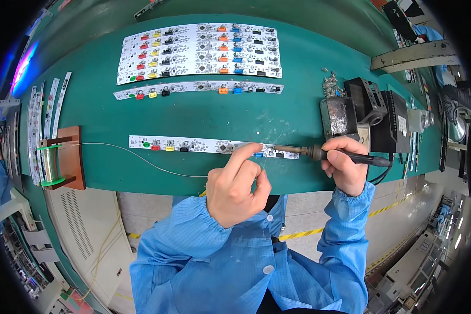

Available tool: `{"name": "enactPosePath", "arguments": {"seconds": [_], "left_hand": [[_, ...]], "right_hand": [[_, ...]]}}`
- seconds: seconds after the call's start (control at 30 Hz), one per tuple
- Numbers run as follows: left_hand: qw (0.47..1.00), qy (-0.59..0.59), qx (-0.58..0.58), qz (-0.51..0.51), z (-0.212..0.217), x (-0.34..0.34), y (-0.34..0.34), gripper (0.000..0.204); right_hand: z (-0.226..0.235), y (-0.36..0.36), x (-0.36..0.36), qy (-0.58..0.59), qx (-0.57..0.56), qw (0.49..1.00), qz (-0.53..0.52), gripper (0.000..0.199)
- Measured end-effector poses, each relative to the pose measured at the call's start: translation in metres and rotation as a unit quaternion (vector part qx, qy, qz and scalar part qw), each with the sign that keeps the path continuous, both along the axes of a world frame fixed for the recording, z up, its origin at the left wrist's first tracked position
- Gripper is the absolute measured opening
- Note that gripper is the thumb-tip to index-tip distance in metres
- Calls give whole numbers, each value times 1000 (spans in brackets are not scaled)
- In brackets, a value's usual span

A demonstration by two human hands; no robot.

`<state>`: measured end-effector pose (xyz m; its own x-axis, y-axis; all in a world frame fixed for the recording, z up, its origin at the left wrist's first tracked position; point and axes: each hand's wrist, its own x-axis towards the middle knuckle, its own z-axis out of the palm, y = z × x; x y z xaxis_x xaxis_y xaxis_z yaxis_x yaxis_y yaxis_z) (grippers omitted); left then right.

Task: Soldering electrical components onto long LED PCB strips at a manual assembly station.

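Note:
A long narrow white circuit board (204, 146) lies crosswise on the green bench mat, bearing red, yellow, black and blue connectors. My right hand (346, 170) is closed round the black handle of a soldering iron (368, 159). Its metal tip points left, over the board's right part, close to my left index finger. My left hand (234, 191) is closed, pinching thin solder wire (150, 167) above the board's near edge. That wire curves back to a spool (50, 165) on a brown wooden stand (74, 157) at left. My left fingers hide part of the board; tip contact is unclear.
Several similar boards (199, 55) lie in overlapping rows at the back, with one separate board (193, 90) before them. At right stand a dark metal box (339, 118), a black iron holder (365, 102) and a black box-shaped unit (391, 123). More strips (49, 107) lie far left.

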<state>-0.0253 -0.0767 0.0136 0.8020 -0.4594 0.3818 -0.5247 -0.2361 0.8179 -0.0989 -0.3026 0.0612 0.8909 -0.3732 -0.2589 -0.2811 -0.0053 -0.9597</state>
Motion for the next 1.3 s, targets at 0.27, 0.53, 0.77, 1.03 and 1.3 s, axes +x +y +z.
{"name": "enactPosePath", "arguments": {"seconds": [0.27, 0.53, 0.77, 1.03, 1.3], "left_hand": [[1000, -3, -14, 1, -7, 2, -1, 17], [1000, -2, -5, -1, -1, 2, 4, 17], [1000, 9, -12, -1, -2, 0, 2, 17], [997, -61, -32, -23, 11, 5, 12, 13], [963, -150, 167, 147, 32, 57, 116, 31]], "right_hand": [[1, 2, 3, -3, -4, 1000, -5, 16], [-1, 4, 2, -8, 7, 1000, -11, 17], [-8, 8, -24, -126, 4, 988, -86, 22], [-57, 23, -64, -182, -496, 838, -138, 35], [-42, 57, -17, -180, -437, 879, -63, 45]]}}
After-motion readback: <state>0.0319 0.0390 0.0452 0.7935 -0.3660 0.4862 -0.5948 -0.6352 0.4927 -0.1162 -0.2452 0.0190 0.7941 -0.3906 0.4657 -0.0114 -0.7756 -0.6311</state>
